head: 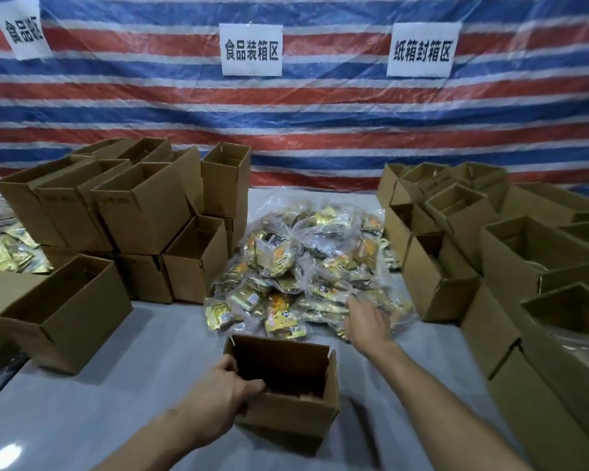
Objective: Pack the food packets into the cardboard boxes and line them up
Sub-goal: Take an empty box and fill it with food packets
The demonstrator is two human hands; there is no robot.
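On the pale grey table (pixel 82 413), near its front edge, stands a small open brown cardboard box (pixel 296 419), its top flaps folded out of the way and its inside dark. The left hand (pixel 218 399) grips this box at its near left corner: the thumb hooks over the rim into the opening and the fingers curl round the outer left wall.

Just behind the box lies a heap of yellow-gold and black food packets (pixel 306 263), many of them bunched inside clear plastic bags; the nearest packets touch or almost touch the far wall of the box. The right hand (pixel 366 322) reaches out over the near right side of the heap, back of the hand upward, fingers pointing away onto the packets. Whether they pinch a packet or merely lie on it I cannot tell, as the fingertips are lost among the shiny wrappers.

Left of the heap rises a two-tier stack of empty brown cardboard boxes (pixel 143 215), and one more open box (pixel 72 328) sits alone in front of it. Right of the heap stand several rows of open cardboard boxes (pixel 439 283). More gold packets (pixel 7 249) lie at the far left edge. Behind everything hangs a red, white and blue striped tarpaulin (pixel 320 130) bearing white paper signs (pixel 251 49).
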